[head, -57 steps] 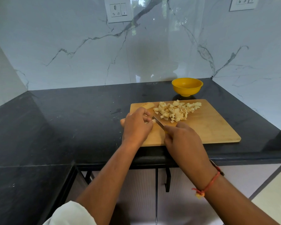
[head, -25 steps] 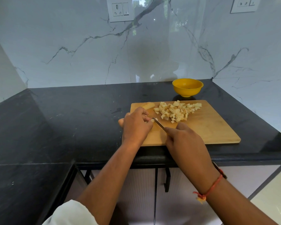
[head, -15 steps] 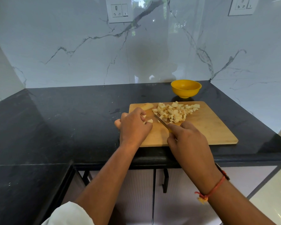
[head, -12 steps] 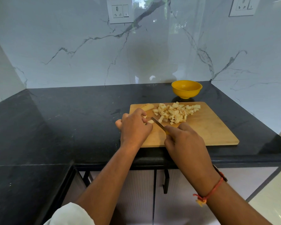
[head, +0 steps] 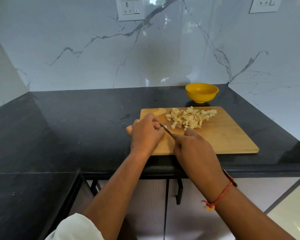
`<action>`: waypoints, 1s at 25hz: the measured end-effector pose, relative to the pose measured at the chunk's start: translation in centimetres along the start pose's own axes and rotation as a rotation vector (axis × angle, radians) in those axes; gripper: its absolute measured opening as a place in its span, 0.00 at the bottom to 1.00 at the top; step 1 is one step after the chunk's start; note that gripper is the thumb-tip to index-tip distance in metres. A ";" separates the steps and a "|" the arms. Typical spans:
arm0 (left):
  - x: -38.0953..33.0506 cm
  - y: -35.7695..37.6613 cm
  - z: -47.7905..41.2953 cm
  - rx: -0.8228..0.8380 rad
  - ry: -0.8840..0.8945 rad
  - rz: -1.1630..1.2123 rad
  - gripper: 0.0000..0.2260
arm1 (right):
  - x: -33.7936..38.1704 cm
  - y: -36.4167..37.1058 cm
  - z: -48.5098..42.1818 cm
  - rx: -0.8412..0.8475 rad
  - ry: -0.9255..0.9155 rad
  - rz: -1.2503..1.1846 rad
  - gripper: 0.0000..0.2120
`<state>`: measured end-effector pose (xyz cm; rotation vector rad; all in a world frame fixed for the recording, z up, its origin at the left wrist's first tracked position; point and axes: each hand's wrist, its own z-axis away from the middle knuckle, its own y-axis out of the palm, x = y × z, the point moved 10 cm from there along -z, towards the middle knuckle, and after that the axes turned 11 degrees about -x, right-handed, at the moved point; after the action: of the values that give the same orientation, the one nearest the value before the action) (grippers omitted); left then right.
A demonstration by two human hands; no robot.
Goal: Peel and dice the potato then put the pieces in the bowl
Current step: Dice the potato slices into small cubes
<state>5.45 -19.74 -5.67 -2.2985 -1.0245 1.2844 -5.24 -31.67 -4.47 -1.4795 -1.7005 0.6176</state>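
A wooden cutting board (head: 229, 135) lies on the black counter. A heap of diced potato pieces (head: 189, 117) sits at its far middle, and a larger potato slice (head: 159, 111) lies at its far left corner. My left hand (head: 145, 134) curls over a small potato piece at the board's left edge; most of that piece is hidden under the fingers. My right hand (head: 194, 148) grips a knife (head: 165, 129) whose blade points toward my left fingers, with a small cut piece (head: 165, 126) beside the blade. The yellow bowl (head: 202, 92) stands behind the board.
The black counter (head: 76, 127) wraps round to the left in an L shape. Marble walls rise behind and to the right, with two socket plates (head: 130, 8) up high. The counter's front edge runs just under my wrists, with cabinet doors below.
The knife blade has kept working up and down beside my left fingers, and a small piece has come free. My left hand has stayed at the board's left edge. The heap has not moved.
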 end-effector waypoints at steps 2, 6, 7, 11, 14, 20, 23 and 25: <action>-0.1 -0.2 0.0 -0.009 -0.002 0.004 0.09 | -0.5 -0.2 0.7 0.022 -0.002 0.016 0.13; -0.3 -0.2 0.1 0.009 0.006 -0.005 0.10 | -1.5 -1.6 1.5 -0.021 0.013 0.036 0.14; -0.3 -0.1 0.1 0.025 0.010 -0.007 0.10 | -1.6 -2.0 1.5 -0.049 0.025 0.026 0.14; -0.5 0.1 0.1 0.081 0.014 -0.012 0.15 | -1.5 -2.8 1.2 -0.114 0.059 -0.025 0.13; -0.5 -0.1 0.1 0.086 0.019 -0.054 0.15 | -0.8 -2.5 1.0 -0.117 0.044 -0.061 0.13; -0.3 -0.4 0.2 0.072 0.020 -0.068 0.13 | -0.3 -1.5 0.7 -0.087 0.030 -0.093 0.12; 0.1 -0.1 0.0 0.075 0.003 -0.025 0.12 | -0.3 -0.9 0.2 -0.075 0.027 -0.084 0.11; 0.3 0.1 0.0 0.085 0.001 0.007 0.12 | -0.3 -0.3 -0.3 -0.057 0.031 -0.080 0.12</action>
<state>5.64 -19.63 -5.91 -2.2406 -0.9441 1.3037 -5.18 -32.07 -4.12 -1.4457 -1.7569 0.5053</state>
